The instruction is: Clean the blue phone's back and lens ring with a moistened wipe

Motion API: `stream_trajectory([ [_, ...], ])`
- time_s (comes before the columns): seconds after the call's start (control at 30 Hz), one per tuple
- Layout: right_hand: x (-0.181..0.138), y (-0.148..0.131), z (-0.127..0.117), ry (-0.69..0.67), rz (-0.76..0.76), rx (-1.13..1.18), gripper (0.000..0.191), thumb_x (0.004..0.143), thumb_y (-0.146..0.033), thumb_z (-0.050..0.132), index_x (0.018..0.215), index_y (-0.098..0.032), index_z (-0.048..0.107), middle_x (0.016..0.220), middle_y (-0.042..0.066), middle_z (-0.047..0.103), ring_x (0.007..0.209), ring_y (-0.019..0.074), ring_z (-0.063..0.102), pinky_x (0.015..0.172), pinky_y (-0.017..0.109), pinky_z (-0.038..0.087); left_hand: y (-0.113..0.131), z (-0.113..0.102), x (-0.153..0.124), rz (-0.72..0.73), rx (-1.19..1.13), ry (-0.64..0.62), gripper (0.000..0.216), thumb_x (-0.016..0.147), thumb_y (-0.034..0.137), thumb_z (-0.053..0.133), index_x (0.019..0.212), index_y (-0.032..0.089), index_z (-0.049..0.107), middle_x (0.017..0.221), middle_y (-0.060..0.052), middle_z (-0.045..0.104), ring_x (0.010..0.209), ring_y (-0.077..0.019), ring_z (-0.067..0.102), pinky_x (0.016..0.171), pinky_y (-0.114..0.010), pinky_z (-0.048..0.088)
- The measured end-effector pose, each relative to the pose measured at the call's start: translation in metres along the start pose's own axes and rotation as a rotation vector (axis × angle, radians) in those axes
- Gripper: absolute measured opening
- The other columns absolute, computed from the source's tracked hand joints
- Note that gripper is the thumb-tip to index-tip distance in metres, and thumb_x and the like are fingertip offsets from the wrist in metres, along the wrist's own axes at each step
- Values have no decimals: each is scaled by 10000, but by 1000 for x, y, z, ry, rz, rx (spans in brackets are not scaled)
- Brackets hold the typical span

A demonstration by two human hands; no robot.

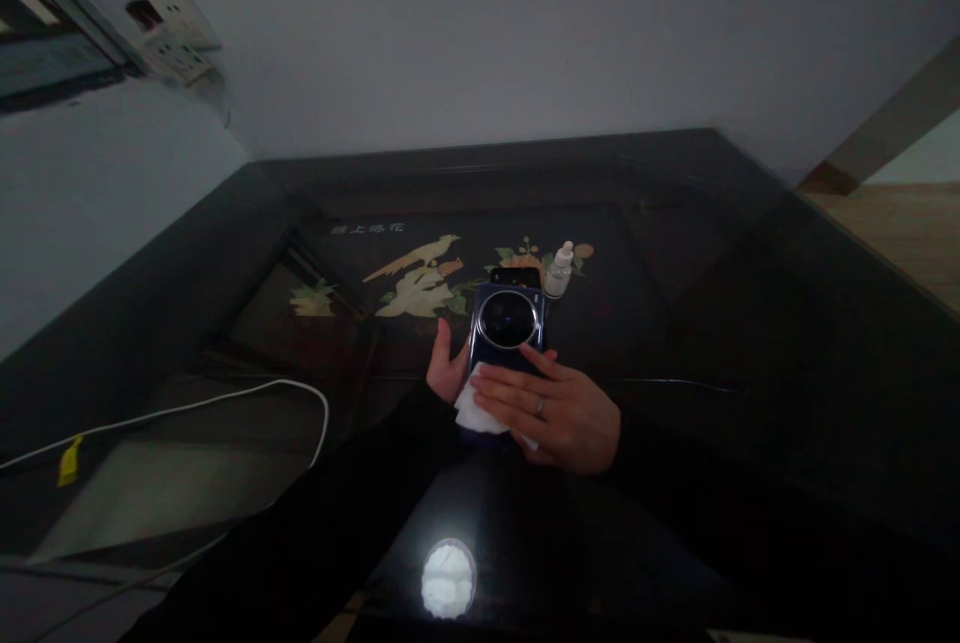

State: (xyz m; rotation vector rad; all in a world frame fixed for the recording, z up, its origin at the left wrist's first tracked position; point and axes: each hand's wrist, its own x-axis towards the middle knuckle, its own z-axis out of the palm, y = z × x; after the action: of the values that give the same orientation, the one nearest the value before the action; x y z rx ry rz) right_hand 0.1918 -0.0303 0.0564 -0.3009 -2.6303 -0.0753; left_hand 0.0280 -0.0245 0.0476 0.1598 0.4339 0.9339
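A dark blue phone (506, 323) with a large round camera ring faces up, back side toward me, over a dark glossy table (712, 323). My left hand (448, 368) grips its left edge from beneath, thumb up along the side. My right hand (559, 408), a ring on one finger, lies over the phone's lower half with fingers together, pressing a white tissue (474, 411) against it. A small white dropper bottle (559, 270) stands upright just beyond the phone's top right corner.
The tabletop carries an inlaid bird-and-flower picture (420, 283). A white cable (225, 398) with a yellow tag (70, 461) loops across the left side. Wall sockets (172, 38) sit high on the left wall. A lamp's reflection (448, 578) glares near the front edge.
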Motion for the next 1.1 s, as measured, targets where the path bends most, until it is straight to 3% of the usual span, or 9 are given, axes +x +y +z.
stream_trajectory([
  [0.1, -1, 2, -3, 4, 61, -20, 460, 807, -177, 441, 1254, -71, 438, 1327, 112, 439, 1288, 194, 300, 1083, 447, 177, 0, -7, 2, 25, 4, 41, 822, 764, 701, 157, 1331, 141, 357, 989, -117, 628, 847, -202, 590, 808, -324, 431],
  [0.2, -3, -8, -1, -17, -23, 43, 457, 796, -188, 462, 1234, -62, 460, 1310, 112, 461, 1295, 202, 283, 1075, 432, 218, 0, -3, 0, 37, 6, 32, 853, 737, 729, 178, 1329, 142, 360, 1114, -144, 580, 980, -266, 549, 856, -389, 404],
  [0.33, -5, -7, 1, -32, -135, 92, 444, 810, -216, 441, 1235, -89, 457, 1312, 76, 464, 1289, 172, 296, 1089, 433, 179, 0, 5, -3, 70, 23, 17, 851, 731, 729, 209, 1325, 140, 364, 1191, -159, 531, 1049, -316, 507, 870, -445, 379],
  [0.53, -6, 8, -6, 75, 26, -30, 411, 802, -160, 433, 1199, -77, 493, 1257, 102, 518, 1257, 182, 357, 1081, 428, 197, -2, -1, 0, 102, 35, 26, 764, 770, 673, 242, 1292, 144, 416, 1090, -147, 589, 926, -238, 566, 829, -358, 412],
  [0.73, -7, 1, -4, -7, -172, 105, 406, 801, -185, 399, 1184, -106, 508, 1278, 54, 501, 1264, 158, 345, 1093, 424, 167, -2, 5, -3, 141, 42, 4, 787, 744, 712, 206, 1299, 192, 406, 1137, -124, 566, 992, -289, 537, 833, -415, 403],
  [0.93, -10, 19, -10, 101, 45, -14, 409, 799, -149, 419, 1200, -105, 485, 1252, 85, 522, 1242, 168, 380, 1080, 456, 170, -11, 5, -1, 102, 15, 25, 760, 762, 671, 276, 1317, 160, 370, 1045, -135, 581, 861, -222, 559, 809, -360, 417],
  [1.1, -11, 3, -6, 51, -85, 92, 394, 786, -169, 421, 1160, -93, 521, 1234, 77, 541, 1251, 173, 366, 1079, 438, 193, -12, 0, -3, 59, -5, -12, 749, 779, 664, 219, 1311, 159, 371, 1027, -138, 602, 824, -224, 575, 771, -377, 427],
])
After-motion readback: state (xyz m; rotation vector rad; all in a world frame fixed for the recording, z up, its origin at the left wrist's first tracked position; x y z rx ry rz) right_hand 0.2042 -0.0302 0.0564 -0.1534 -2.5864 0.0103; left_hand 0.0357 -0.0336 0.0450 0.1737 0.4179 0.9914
